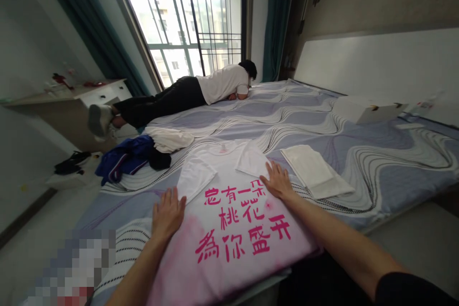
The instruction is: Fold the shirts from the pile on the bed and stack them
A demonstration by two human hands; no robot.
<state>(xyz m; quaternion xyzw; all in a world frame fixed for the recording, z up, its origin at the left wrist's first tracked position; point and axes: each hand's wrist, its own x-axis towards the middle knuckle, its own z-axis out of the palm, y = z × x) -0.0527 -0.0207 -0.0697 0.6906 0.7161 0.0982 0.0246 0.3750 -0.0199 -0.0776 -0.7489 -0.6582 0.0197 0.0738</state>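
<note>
A white T-shirt (247,248) with a pink tint and pink brush-style characters lies spread on the bed in front of me. Its collar points away from me, and both sleeves are folded inward over the body. My left hand (168,213) lies flat along the shirt's left edge, fingers stretched out, beside the left sleeve. On the other edge, near the right sleeve, rests my right hand (278,179), fingers extended and slightly spread. Neither hand grips the cloth. Just right of my right hand is a folded cream cloth (315,169).
The patterned bed (247,122) carries a blue garment (127,155), a cream garment (170,138) and a white box (369,110). A person (193,91) lies across its far side. A desk (43,95) stands at the left, and a headboard (380,64) at the right.
</note>
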